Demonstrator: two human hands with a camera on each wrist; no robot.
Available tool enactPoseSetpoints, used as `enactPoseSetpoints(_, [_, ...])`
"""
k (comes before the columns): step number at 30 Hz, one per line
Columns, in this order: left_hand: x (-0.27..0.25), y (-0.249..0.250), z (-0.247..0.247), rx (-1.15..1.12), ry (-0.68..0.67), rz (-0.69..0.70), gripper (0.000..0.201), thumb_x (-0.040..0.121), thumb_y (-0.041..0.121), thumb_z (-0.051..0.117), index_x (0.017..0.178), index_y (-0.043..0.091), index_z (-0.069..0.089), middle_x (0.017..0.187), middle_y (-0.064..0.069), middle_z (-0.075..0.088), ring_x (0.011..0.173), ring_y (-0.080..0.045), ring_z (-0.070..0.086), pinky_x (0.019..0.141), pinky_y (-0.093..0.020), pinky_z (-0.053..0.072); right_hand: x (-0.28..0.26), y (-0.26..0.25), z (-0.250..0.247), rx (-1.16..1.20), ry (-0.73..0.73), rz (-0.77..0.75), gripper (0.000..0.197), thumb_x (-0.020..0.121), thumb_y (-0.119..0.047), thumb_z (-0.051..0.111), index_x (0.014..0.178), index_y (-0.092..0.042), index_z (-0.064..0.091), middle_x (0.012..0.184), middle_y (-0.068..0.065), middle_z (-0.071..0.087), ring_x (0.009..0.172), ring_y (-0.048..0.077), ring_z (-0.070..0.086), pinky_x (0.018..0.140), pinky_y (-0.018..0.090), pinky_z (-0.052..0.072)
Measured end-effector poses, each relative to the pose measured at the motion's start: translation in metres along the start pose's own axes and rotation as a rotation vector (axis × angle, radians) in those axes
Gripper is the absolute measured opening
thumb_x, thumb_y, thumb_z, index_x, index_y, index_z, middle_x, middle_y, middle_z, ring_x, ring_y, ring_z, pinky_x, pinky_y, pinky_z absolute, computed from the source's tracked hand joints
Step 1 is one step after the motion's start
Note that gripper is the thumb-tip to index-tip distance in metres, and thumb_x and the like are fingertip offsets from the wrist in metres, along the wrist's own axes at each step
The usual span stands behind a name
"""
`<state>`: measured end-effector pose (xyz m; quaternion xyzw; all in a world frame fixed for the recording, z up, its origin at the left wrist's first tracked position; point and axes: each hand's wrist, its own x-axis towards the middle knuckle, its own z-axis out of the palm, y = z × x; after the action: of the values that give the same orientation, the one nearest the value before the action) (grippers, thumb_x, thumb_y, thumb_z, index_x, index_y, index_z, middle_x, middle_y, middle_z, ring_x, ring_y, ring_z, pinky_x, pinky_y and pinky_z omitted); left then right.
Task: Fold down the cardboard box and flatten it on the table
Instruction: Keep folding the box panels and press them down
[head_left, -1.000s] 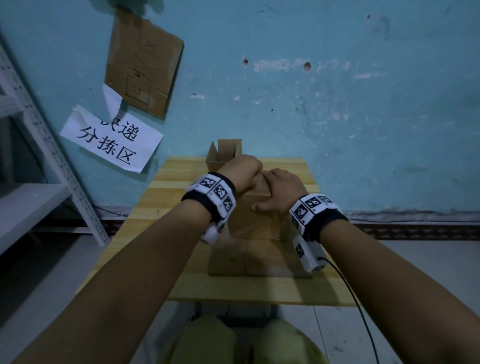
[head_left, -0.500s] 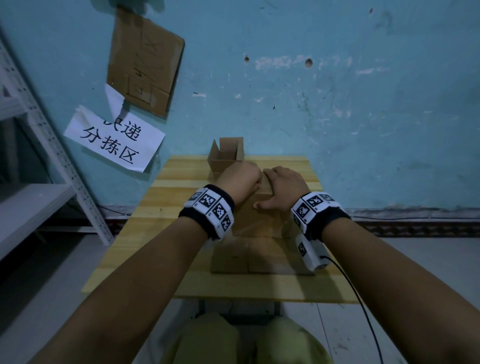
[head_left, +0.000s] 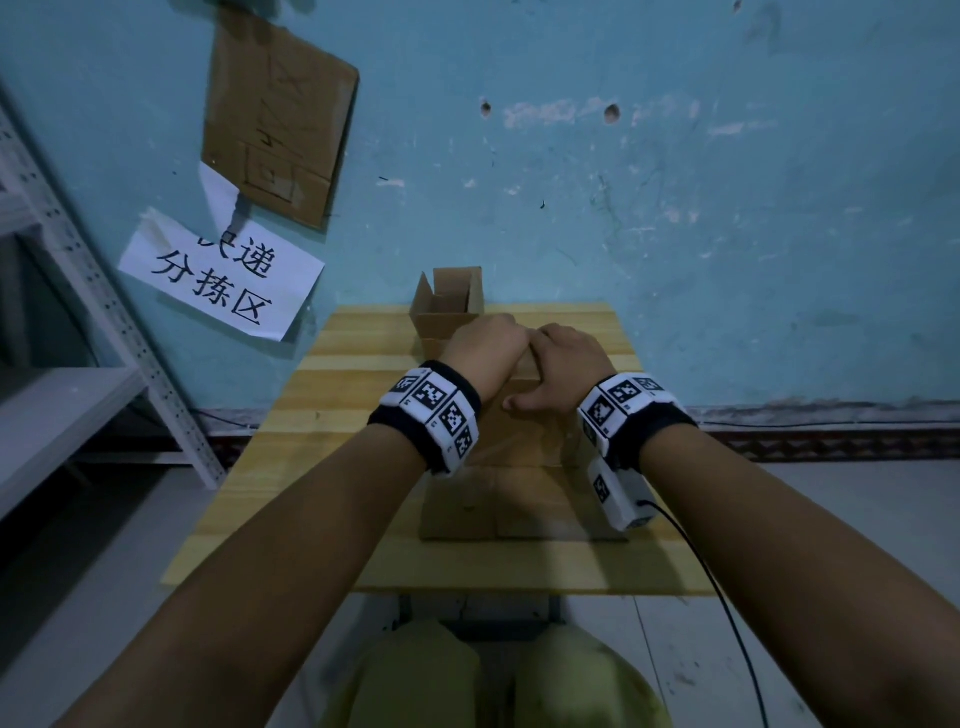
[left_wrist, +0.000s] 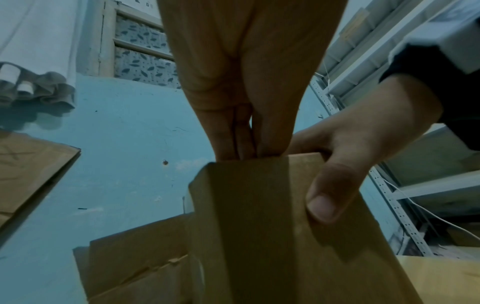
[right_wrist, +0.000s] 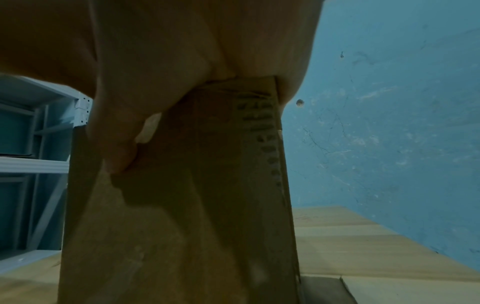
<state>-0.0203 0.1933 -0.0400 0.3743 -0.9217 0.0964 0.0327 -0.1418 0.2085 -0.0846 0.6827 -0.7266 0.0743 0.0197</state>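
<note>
Both hands, left hand (head_left: 485, 347) and right hand (head_left: 563, 366), have barely shifted, fingers curled over the box (head_left: 524, 436) top at frame centre, so flattening on the table (head_left: 363, 364) looks hardly begun.

Wooden slatted table (head_left: 363, 415) set against a blue painted wall (head_left: 675, 234). Small open carton (head_left: 448, 306) at the far table edge, flaps upright. Flat cardboard sheet (head_left: 280, 111) fixed to the wall, upper left. White paper sign (head_left: 221, 275) with black characters just below it, tilted. White perforated metal shelving (head_left: 78, 312) at the left.
</note>
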Motion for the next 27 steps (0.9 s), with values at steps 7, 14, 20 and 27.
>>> enactPoseSetpoints(7, [-0.001,0.002,-0.002,0.036,-0.011,-0.002,0.024,0.092,-0.001,0.045,0.112,0.0,0.058,0.111,-0.017,0.058,0.104,-0.034,0.057,0.082,-0.037,0.046,0.0,0.0,0.0,0.005,0.004,0.0,0.086,0.07,-0.059,0.067,0.136,-0.011,0.039,0.133,0.011,0.046,0.123,0.029,0.043,0.104,0.038,0.033])
enactPoseSetpoints(14, [0.003,0.0,0.0,0.032,-0.003,-0.023,0.022,0.092,0.0,0.044,0.109,0.001,0.059,0.109,-0.015,0.059,0.101,-0.033,0.058,0.078,-0.036,0.046,0.002,0.0,0.002,-0.003,-0.002,-0.002,0.088,0.07,-0.061,0.066,0.138,-0.012,0.036,0.135,0.011,0.045,0.124,0.029,0.042,0.104,0.039,0.032])
enactPoseSetpoints(20, [0.009,-0.016,0.004,-0.143,-0.017,-0.031,0.023,0.093,0.008,0.05,0.108,0.002,0.066,0.111,-0.014,0.065,0.103,-0.029,0.061,0.087,-0.033,0.046,0.002,0.0,0.002,-0.008,-0.004,0.007,0.094,0.07,-0.062,0.066,0.143,-0.014,0.03,0.139,0.01,0.041,0.128,0.028,0.039,0.107,0.038,0.029])
enactPoseSetpoints(27, [0.006,-0.016,0.006,-0.161,-0.001,-0.016,0.022,0.092,0.011,0.05,0.103,0.004,0.068,0.102,-0.012,0.065,0.101,-0.027,0.062,0.085,-0.032,0.046,0.001,0.0,0.003,-0.014,-0.009,0.01,0.095,0.071,-0.063,0.064,0.144,-0.014,0.028,0.142,0.009,0.038,0.131,0.028,0.037,0.109,0.039,0.027])
